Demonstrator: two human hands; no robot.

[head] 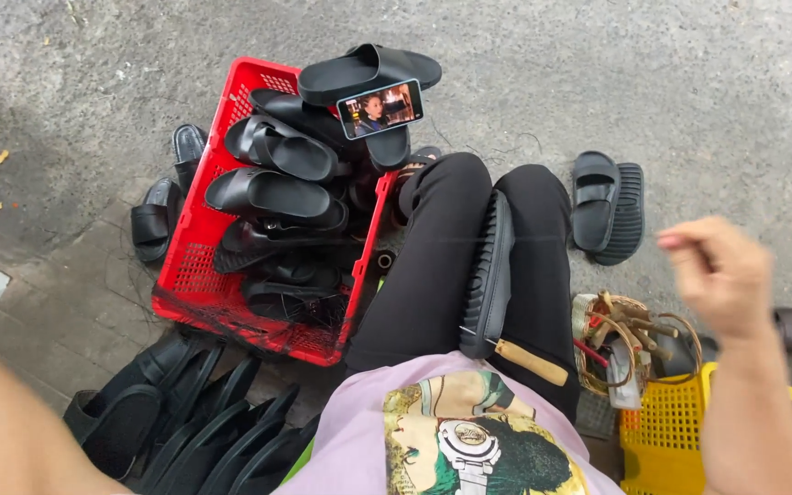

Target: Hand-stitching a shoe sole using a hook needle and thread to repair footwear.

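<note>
Right hand (721, 275) raised, fingers curled, holding nothing, above yellow basket (662, 440) at five o'clock, black sandal (489, 275) wedged between knees, left hand out of frame, red crate (196, 266) at ten o'clock, open concrete floor (689, 82) beyond

The place was an outdoor, ground-level sandal workspace on bare concrete pavement (689, 82), shown by a red plastic crate (196, 275) heaped with black slide sandals (272, 194) at upper centre and more sandals stacked (185, 422) at lower left.
</note>
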